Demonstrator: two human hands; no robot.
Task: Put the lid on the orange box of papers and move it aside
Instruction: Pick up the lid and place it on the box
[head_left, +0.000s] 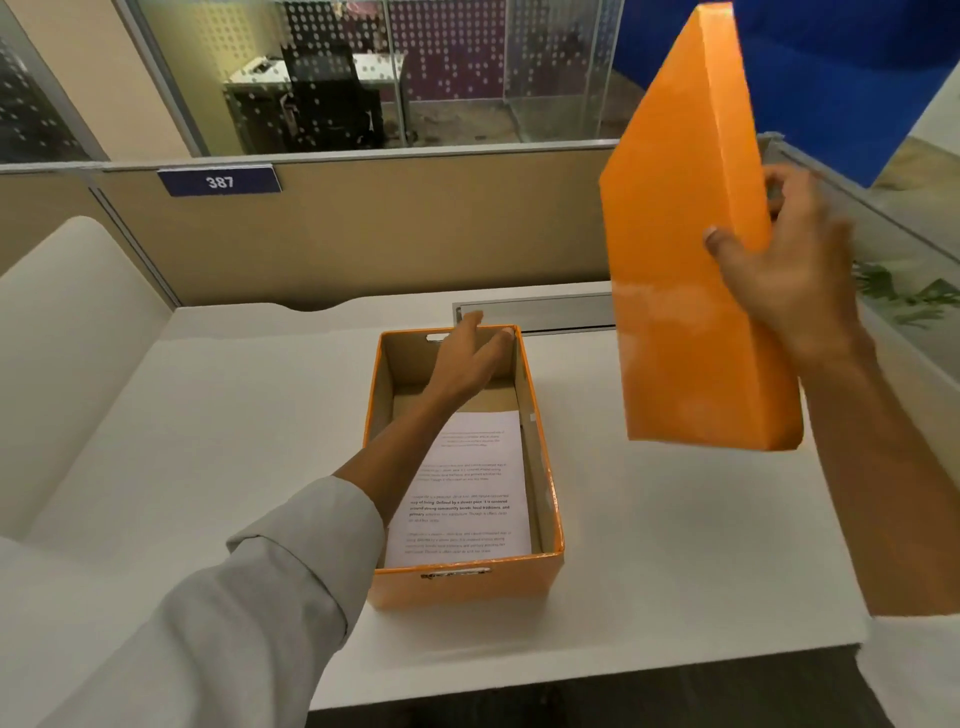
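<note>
An open orange box (467, 584) stands lengthwise on the white desk (208, 441), with printed papers (465, 499) lying flat on its bottom. My left hand (470, 358) reaches over the box, fingers spread near its far rim, holding nothing. The orange lid (685, 270) is raised almost upright in the air to the right of the box. My right hand (789, 270) grips the lid's right edge, thumb on its outer face.
A beige cubicle partition with a blue plate numbered 387 (219, 182) closes the desk's far side. A grey cable tray (540, 312) lies just behind the box. A cream cushioned seat (67, 338) borders the left, and glass with plants (904, 291) borders the right.
</note>
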